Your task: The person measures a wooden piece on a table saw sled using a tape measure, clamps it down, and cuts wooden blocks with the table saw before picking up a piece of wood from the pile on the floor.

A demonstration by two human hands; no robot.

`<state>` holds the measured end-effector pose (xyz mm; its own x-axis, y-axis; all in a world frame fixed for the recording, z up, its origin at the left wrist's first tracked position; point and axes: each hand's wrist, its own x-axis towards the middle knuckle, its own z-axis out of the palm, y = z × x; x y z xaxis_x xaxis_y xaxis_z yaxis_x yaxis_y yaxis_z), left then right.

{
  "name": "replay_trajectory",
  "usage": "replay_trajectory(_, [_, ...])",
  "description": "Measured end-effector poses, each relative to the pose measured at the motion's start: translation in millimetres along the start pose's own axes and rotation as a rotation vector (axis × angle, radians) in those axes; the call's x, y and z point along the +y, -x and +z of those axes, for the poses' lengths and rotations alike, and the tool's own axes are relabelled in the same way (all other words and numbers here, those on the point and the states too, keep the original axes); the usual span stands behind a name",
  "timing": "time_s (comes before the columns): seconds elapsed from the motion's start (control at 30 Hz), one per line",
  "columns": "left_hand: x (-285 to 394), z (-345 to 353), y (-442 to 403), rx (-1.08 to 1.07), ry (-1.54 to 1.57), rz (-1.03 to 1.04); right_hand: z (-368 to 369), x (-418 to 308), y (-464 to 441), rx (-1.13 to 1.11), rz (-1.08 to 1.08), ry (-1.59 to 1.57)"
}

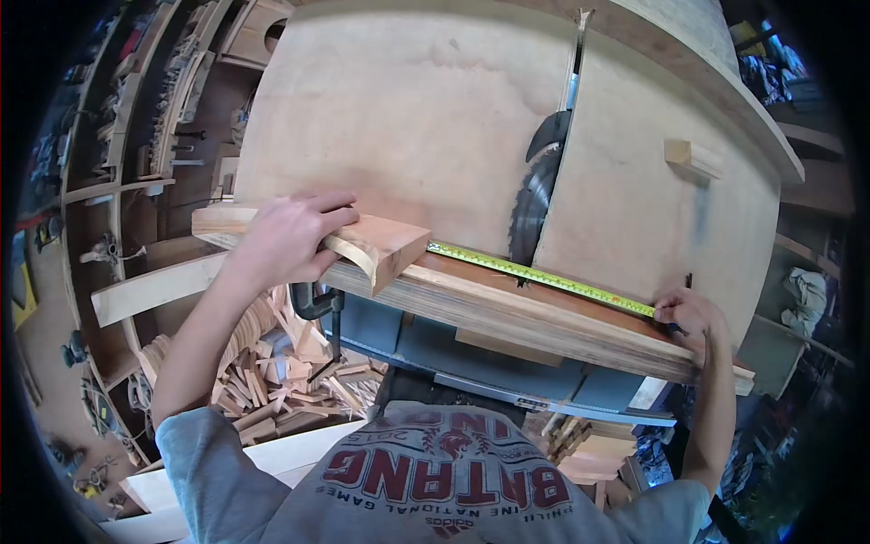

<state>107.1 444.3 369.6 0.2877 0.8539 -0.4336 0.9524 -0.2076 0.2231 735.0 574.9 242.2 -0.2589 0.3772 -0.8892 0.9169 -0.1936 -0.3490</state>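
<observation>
My left hand (294, 238) grips a thick wooden block (388, 243) at the left front of the saw table, fingers over its top and thumb at its near edge. A yellow-green tape measure blade (544, 278) runs from the block's right end across the front of the table. At the blade's right end, my right hand (693, 315) is closed on it; the tape's case is hidden. A thin dark stick, perhaps a pencil (689, 280), rises from that hand. Between the hands and beyond the tape stands a circular saw blade (535, 204) in its slot.
A wooden fence (489, 304) runs along the table's front edge, with a C-clamp (314, 304) under its left part. A small wood block (693, 159) lies on the right of the tabletop (390, 100). Offcuts (272, 376) are heaped below, and shelves (118, 172) stand left.
</observation>
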Motion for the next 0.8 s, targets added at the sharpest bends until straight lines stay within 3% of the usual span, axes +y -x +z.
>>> replay_trajectory(0.2, [-4.4, 0.4, -1.6, -0.020, -0.031, 0.016, -6.5, -10.5, 0.3, -0.134, 0.116, 0.079])
replay_trajectory(0.8, [10.0, -14.6, -2.5, -0.098, 0.000, -0.085, -1.9, -15.0, 0.2, -0.060, 0.065, 0.106])
